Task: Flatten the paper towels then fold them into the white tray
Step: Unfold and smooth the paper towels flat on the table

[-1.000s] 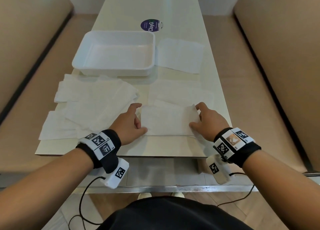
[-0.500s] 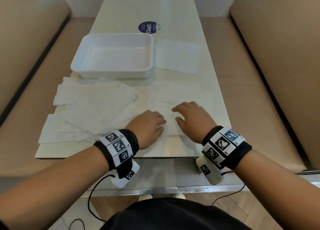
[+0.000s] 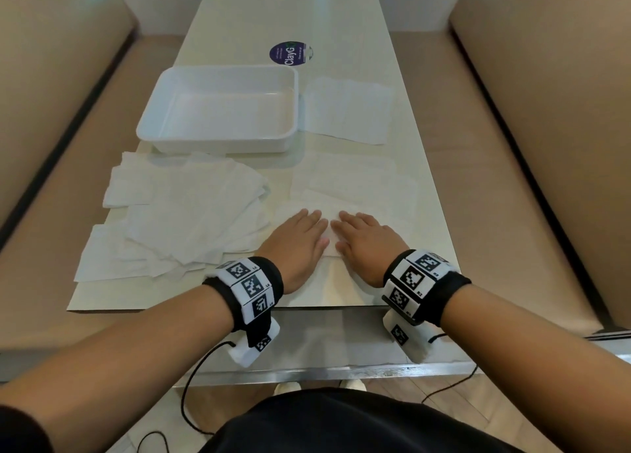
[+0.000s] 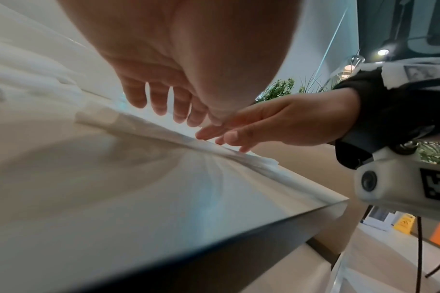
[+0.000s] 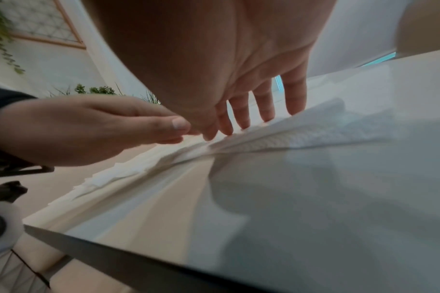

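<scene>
A white paper towel [image 3: 330,239] lies near the table's front edge, and both palms lie flat on it side by side. My left hand [image 3: 300,237] presses its left half with straight fingers. My right hand [image 3: 362,239] presses its right half the same way. In the left wrist view the left fingers [image 4: 158,103] reach down to the towel [image 4: 214,147]. The right fingers [image 5: 264,105] touch the textured towel [image 5: 314,126] in the right wrist view. The white tray [image 3: 218,135] stands empty behind, left of centre.
A loose heap of paper towels [image 3: 177,213] covers the table's left side. Flattened towels lie beyond my hands [image 3: 355,183], and another towel [image 3: 348,111] sits right of the tray. A round purple sticker [image 3: 290,54] marks the tabletop. Beige bench seats flank the narrow table [image 3: 341,292].
Both hands left the towel's outer edges and slid inward to its middle. The fingers straightened, and the palms now lie flat next to each other.
</scene>
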`<move>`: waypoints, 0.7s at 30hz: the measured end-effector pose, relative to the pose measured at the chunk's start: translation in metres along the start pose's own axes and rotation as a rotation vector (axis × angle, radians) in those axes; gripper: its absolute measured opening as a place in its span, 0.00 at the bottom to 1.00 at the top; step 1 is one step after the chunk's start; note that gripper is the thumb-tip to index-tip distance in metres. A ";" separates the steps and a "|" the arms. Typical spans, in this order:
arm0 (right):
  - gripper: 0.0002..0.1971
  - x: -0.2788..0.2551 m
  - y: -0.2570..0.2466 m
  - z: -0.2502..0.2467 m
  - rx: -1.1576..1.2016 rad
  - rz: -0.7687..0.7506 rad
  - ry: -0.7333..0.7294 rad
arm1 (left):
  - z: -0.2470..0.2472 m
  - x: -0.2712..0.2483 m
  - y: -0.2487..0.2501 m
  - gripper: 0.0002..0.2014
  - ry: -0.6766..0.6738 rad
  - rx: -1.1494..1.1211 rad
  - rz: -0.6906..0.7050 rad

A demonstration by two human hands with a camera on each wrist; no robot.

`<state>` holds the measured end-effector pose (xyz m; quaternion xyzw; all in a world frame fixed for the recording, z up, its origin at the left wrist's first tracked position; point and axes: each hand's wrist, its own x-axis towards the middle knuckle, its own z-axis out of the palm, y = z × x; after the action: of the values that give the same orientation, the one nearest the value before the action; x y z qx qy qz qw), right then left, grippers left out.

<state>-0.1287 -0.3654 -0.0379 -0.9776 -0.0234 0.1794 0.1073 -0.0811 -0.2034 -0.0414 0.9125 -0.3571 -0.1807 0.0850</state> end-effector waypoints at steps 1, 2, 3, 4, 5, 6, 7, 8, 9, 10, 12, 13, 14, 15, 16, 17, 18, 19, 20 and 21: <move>0.25 0.001 -0.001 0.000 -0.007 0.004 0.030 | -0.001 0.003 0.003 0.26 0.004 0.004 0.000; 0.25 0.002 -0.003 0.000 -0.015 0.012 0.052 | -0.001 0.006 0.005 0.26 -0.020 0.006 -0.005; 0.26 0.002 -0.003 0.000 -0.022 0.022 0.060 | -0.001 0.008 0.006 0.27 -0.063 0.018 -0.015; 0.28 0.001 -0.004 0.001 -0.029 0.030 0.057 | 0.000 0.010 0.007 0.28 -0.104 0.045 -0.027; 0.29 0.000 -0.003 0.001 -0.043 0.034 0.045 | 0.001 0.010 0.007 0.29 -0.134 0.080 -0.035; 0.29 -0.002 -0.001 0.001 -0.060 0.037 0.030 | 0.001 0.010 0.006 0.30 -0.153 0.111 -0.039; 0.30 -0.004 0.001 0.001 -0.073 0.041 0.009 | 0.001 0.007 0.006 0.30 -0.169 0.131 -0.040; 0.30 -0.008 0.004 0.000 -0.081 0.047 -0.012 | 0.000 0.004 0.006 0.31 -0.183 0.139 -0.039; 0.31 -0.012 0.006 -0.001 -0.089 0.052 -0.031 | -0.001 -0.001 0.007 0.31 -0.196 0.142 -0.035; 0.32 -0.016 0.009 -0.003 -0.098 0.058 -0.046 | -0.001 -0.006 0.008 0.32 -0.204 0.148 -0.027; 0.33 -0.024 0.013 -0.006 -0.115 0.081 -0.076 | -0.002 -0.014 0.009 0.33 -0.210 0.163 -0.007; 0.34 -0.027 0.015 -0.008 -0.121 0.102 -0.093 | -0.002 -0.017 0.008 0.33 -0.211 0.167 -0.002; 0.34 -0.030 0.016 -0.011 -0.127 0.129 -0.107 | -0.003 -0.018 0.007 0.33 -0.210 0.167 -0.001; 0.35 -0.031 0.017 -0.014 -0.133 0.158 -0.115 | -0.005 -0.018 0.006 0.34 -0.201 0.160 0.001; 0.35 -0.031 0.017 -0.018 -0.136 0.183 -0.116 | -0.007 -0.016 0.005 0.34 -0.183 0.143 0.006; 0.36 -0.030 0.015 -0.021 -0.135 0.194 -0.109 | -0.008 -0.013 0.005 0.34 -0.161 0.119 0.010; 0.37 -0.028 0.012 -0.024 -0.130 0.182 -0.093 | -0.010 -0.010 0.006 0.34 -0.134 0.092 0.019; 0.37 -0.024 0.008 -0.026 -0.126 0.140 -0.070 | -0.010 -0.007 0.008 0.33 -0.115 0.067 0.031; 0.36 -0.019 0.003 -0.026 -0.122 0.075 -0.047 | -0.009 -0.003 0.010 0.34 -0.107 0.039 0.047; 0.35 -0.015 -0.003 -0.024 -0.111 0.003 -0.034 | -0.008 0.000 0.011 0.35 -0.111 0.005 0.068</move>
<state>-0.1340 -0.3688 -0.0097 -0.9790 -0.0338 0.1944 0.0520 -0.0845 -0.2112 -0.0314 0.8886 -0.3924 -0.2274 0.0687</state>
